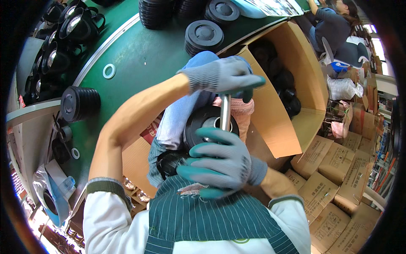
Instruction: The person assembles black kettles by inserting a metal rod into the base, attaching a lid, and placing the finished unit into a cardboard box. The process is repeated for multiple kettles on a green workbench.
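A shiny metal rod (226, 112) stands over a black round part (194, 127) on my lap. My left hand (222, 76), in a grey and green glove, is closed over the rod's upper end, its thumb hanging down beside it. Nearer to me, my right hand (224, 158), in a matching glove, lies across the rod's lower end with fingers stretched to the left and apart. It hides the near side of the black part. A black plastic-looking piece (171, 163) shows beside its fingertips. Pink cloth (243, 114) lies under the round part.
On the green table (135, 63) stand stacks of black round lids (204, 36) and another stack (80, 103), with a pale ring (109, 71). Black pots (82, 25) line the left. An open carton (292, 106) holds black parts. Closed cartons (321, 190) and a seated person (334, 29) are at right.
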Motion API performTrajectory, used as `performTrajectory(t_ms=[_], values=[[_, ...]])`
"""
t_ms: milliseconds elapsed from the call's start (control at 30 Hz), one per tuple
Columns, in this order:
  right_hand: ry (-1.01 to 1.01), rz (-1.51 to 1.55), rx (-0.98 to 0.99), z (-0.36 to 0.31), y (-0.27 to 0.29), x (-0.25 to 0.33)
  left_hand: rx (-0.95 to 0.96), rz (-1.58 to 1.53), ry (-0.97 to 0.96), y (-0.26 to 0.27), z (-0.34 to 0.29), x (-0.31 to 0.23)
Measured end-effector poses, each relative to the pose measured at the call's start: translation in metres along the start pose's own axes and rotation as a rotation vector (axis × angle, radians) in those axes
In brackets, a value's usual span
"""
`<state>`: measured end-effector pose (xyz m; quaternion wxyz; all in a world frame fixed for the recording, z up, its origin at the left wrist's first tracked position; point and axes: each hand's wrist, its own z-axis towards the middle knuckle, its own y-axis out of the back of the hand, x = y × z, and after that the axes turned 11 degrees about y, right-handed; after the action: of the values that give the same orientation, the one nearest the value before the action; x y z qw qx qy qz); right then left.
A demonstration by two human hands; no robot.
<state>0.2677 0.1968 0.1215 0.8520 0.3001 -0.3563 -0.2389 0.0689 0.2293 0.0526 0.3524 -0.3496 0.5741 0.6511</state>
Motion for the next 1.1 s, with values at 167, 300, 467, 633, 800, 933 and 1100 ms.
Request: performTrajectory(t_ms=[167, 300, 467, 633, 800, 933, 1100], values=[[-0.774, 0.178, -0.581, -0.057, -0.016, 0.023, -0.437, -0.208, 0.293, 0.072, -0.098, 0.069], [-0.751, -0.123, -0.104, -0.072, -0.035, 0.007, -0.625, 0.155, 0.418, 0.08, -0.212, 0.137], [-0.661, -0.128, -0.113, -0.041, -0.01, 0.0, -0.895, 0.081, 0.942, 0.054, -0.256, 0.177], [-0.506, -0.176, -0.457, -0.003, 0.048, -0.007, -0.87, 0.59, 0.864, 0.056, -0.254, 0.143], [-0.642, 0.528, -1.161, 0.003, 0.03, -0.078, -0.667, 0.724, 0.024, 0.051, -0.251, 0.052], [-0.767, 1.421, -1.349, 0.027, -0.031, -0.15, -0.937, 0.309, -0.071, 0.074, -0.209, 0.021], [-0.444, 1.803, -1.182, 0.101, -0.054, -0.213, -1.013, 0.455, 0.164, 0.186, -0.193, 0.014]])
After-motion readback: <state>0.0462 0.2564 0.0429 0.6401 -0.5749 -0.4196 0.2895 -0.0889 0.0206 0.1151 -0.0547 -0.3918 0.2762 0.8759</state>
